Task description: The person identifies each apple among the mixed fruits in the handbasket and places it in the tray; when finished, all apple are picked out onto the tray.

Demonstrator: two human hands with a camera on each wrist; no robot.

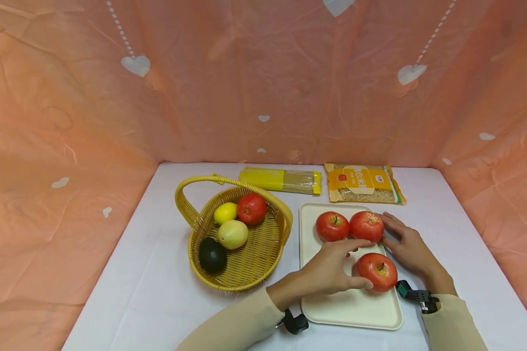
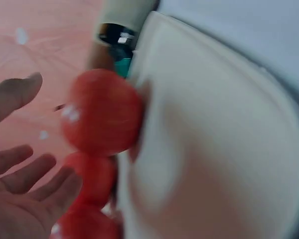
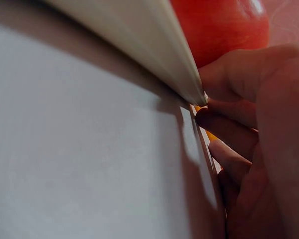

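Note:
Three red apples, the back left one [image 1: 332, 226], the back right one [image 1: 366, 226] and the front one [image 1: 376, 272], lie on a cream tray [image 1: 351, 312]. My left hand [image 1: 334, 268] hovers over the tray, its thumb beside the front apple. In the left wrist view the fingers of my left hand [image 2: 27, 184] are spread and hold nothing. My right hand [image 1: 410, 246] lies along the tray's right edge, next to the back right apple. The right wrist view has the thumb of my right hand [image 3: 274, 109] at the tray's rim, close to an apple [image 3: 222, 27].
Left of the tray stands a handled wicker basket [image 1: 259, 258]. Inside are a lemon [image 1: 225, 213], a red fruit [image 1: 252, 208], a pale yellow fruit [image 1: 233, 234] and a dark avocado [image 1: 212, 255]. Behind lie a yellow noodle packet [image 1: 281, 180] and an orange grain bag [image 1: 363, 184].

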